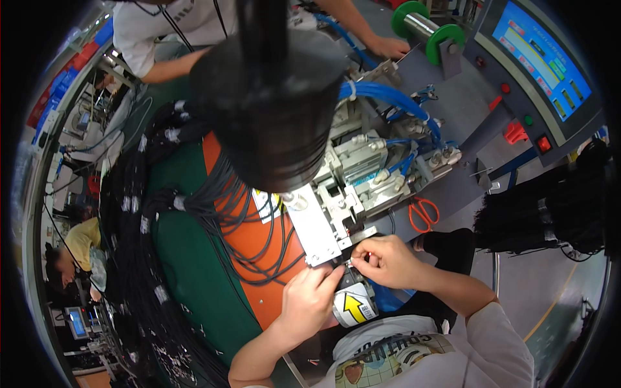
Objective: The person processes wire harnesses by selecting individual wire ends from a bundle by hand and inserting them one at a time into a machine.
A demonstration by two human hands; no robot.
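Both my hands meet at the front end of a machine fixture (pixel 339 212) with metal blocks and a white plate (pixel 312 226). My left hand (pixel 309 302) is closed, thumb and forefinger together beside the plate's near corner. What those fingers hold is hidden. Just to the right, my right hand (pixel 391 264) is pinched closed at a small light-coloured piece too small to name. Below the fingertips sits a white round part (pixel 354 305) with a yellow arrow. A bundle of thin black cables (pixel 223 194) fans out over the orange board (pixel 262 301) to my left.
A dark lamp-like shade (pixel 268 110) hangs close overhead. Blue air hoses (pixel 391 97) run over the machine. Orange-handled scissors (pixel 424 215), a green-flanged spool (pixel 427 32) and a screen (pixel 543 58) stand right. Black cable bundles hang (pixel 543 210) at right. Another person (pixel 155 39) works opposite.
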